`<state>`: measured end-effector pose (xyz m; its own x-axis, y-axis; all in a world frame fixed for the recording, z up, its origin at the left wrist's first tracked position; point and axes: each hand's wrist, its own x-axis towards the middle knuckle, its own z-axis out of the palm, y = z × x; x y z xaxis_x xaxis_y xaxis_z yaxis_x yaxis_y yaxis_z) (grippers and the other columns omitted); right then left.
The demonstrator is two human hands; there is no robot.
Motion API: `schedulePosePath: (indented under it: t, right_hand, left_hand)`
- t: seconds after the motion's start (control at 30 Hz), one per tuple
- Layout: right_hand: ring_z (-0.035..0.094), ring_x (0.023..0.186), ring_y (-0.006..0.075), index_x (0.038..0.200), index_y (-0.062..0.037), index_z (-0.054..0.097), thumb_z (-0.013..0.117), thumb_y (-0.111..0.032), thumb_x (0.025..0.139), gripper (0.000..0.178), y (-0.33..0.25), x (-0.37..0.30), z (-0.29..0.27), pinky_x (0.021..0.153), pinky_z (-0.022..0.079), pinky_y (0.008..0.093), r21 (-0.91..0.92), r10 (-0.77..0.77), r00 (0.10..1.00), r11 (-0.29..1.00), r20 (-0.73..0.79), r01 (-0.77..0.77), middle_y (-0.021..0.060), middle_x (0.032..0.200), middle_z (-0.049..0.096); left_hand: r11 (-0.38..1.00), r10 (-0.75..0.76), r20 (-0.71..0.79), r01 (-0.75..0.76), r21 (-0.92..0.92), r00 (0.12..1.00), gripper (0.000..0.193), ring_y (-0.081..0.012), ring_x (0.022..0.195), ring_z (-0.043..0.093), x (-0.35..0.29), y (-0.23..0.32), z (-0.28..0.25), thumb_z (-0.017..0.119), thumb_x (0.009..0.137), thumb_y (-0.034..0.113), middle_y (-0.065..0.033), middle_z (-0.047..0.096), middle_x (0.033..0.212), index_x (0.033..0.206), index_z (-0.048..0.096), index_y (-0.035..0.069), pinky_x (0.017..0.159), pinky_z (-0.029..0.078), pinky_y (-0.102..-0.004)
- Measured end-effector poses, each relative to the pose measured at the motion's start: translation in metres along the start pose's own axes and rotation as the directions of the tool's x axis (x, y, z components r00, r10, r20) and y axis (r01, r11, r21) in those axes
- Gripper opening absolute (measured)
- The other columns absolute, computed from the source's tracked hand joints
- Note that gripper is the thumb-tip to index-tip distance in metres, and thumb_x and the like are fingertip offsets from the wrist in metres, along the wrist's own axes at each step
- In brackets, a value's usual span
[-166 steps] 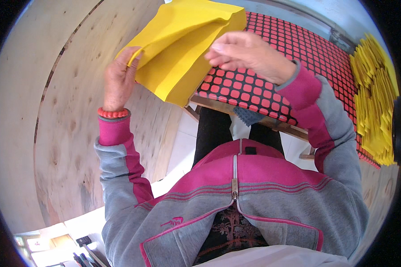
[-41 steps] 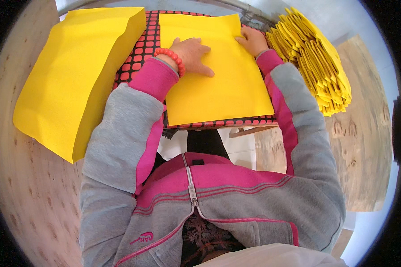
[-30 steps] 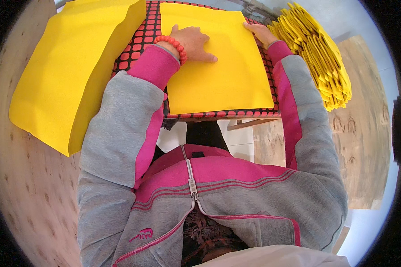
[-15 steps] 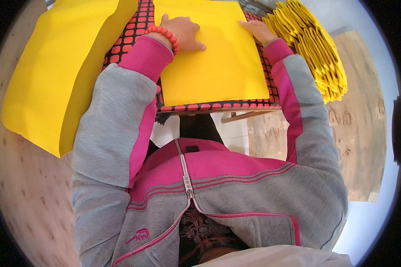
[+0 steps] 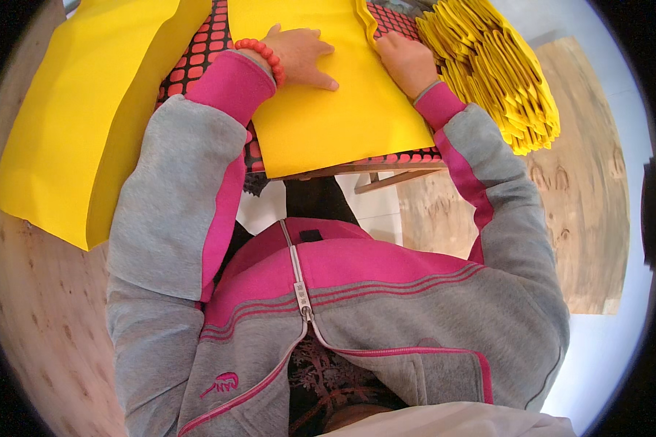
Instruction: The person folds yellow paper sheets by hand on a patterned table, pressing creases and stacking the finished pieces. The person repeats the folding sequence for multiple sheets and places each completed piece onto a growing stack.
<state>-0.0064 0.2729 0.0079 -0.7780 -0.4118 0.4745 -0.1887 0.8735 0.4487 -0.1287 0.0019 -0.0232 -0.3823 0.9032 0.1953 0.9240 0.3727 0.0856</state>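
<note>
A large yellow sheet (image 5: 321, 131), felt-like in look, lies across the small table in front of me. My left hand (image 5: 297, 60) rests on its left part, palm down with the fingers spread; red beads circle that wrist. At the far right edge, my right hand (image 5: 407, 64) has its fingers closed on the sheet's border. That border stands up and curls inward beside my knuckles. The sheet's near edge slants and reaches slightly past the table's front. The fingertips of my right hand are partly hidden by the hand itself.
A tall stack of flat yellow sheets (image 5: 58, 116) stands at the left. To the right lies a pile of folded yellow pieces (image 5: 496, 80). The table's cover (image 5: 197, 54) is black with red squares. A wooden board (image 5: 583, 197) is at the right.
My right hand has closed on the sheet's right edge and drawn it to the left, so the edge lifts and curls. The sheet has turned a little; my left hand stays spread on it.
</note>
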Motion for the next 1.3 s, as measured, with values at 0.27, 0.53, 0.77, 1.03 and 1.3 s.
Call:
schedulePosePath:
  t: [0.27, 0.53, 0.77, 1.03, 1.3]
  right_hand:
    - [0.065, 0.072, 0.0023, 0.102, -0.0089, 0.065, 0.059, -0.034, 0.105, 0.027, 0.055, -0.037, -0.017, 0.060, 0.054, 0.0189, 0.481, 0.131, 0.462, -0.265, 0.877, -0.836, -0.0033, 0.089, 0.070]
    - [0.047, 0.059, 0.0026, 0.085, -0.0123, 0.059, 0.065, -0.030, 0.102, 0.025, 0.027, -0.042, -0.047, 0.050, 0.038, 0.0218, 0.507, 0.161, 0.504, 0.026, 0.849, -0.862, -0.0071, 0.071, 0.052]
    - [0.060, 0.066, 0.0355, 0.081, -0.0066, 0.057, 0.067, -0.012, 0.087, 0.013, -0.022, -0.041, -0.047, 0.059, 0.049, 0.0430, -0.017, -0.049, 0.995, 0.999, 0.084, 0.051, 0.0121, 0.088, 0.062]
    - [0.054, 0.059, 0.0046, 0.084, -0.0118, 0.065, 0.069, -0.037, 0.098, 0.029, 0.057, -0.015, -0.019, 0.051, 0.047, 0.0258, 0.495, 0.208, 0.478, -0.039, 0.854, -0.868, -0.0021, 0.070, 0.062]
    - [0.064, 0.061, 0.0108, 0.091, -0.0084, 0.070, 0.067, -0.035, 0.101, 0.029, 0.083, 0.046, 0.054, 0.056, 0.053, 0.0288, 0.444, 0.134, 0.424, -0.226, 0.896, -0.867, -0.0007, 0.079, 0.071]
  left_hand:
    - [0.996, 0.013, 0.139, -0.001, -0.085, 0.990, 0.083, -0.0418, 0.140, 0.046, 0.000, 0.006, -0.028, 0.066, 0.087, 0.062, -0.0296, 0.046, 0.151, 0.144, 0.055, 0.003, 0.118, 0.036, -0.0419]
    - [0.996, -0.008, 0.214, 0.027, -0.085, 0.977, 0.087, -0.0411, 0.142, 0.044, -0.003, 0.016, -0.046, 0.066, 0.086, 0.064, -0.0304, 0.044, 0.152, 0.146, 0.053, 0.003, 0.119, 0.034, -0.0405]
    - [0.993, -0.019, 0.175, 0.039, -0.108, 0.984, 0.091, -0.0417, 0.142, 0.044, -0.005, 0.013, -0.041, 0.068, 0.083, 0.067, -0.0308, 0.045, 0.151, 0.146, 0.053, 0.003, 0.119, 0.034, -0.0419]
    - [0.984, -0.051, 0.190, 0.082, -0.158, 0.981, 0.090, -0.0432, 0.142, 0.043, -0.007, 0.011, -0.042, 0.070, 0.081, 0.067, -0.0326, 0.045, 0.151, 0.144, 0.056, 0.003, 0.119, 0.034, -0.0426]
    - [0.985, -0.038, 0.182, 0.067, -0.160, 0.982, 0.090, -0.0433, 0.138, 0.048, -0.008, 0.008, -0.044, 0.070, 0.080, 0.067, -0.0312, 0.048, 0.148, 0.141, 0.058, 0.003, 0.117, 0.037, -0.0429]
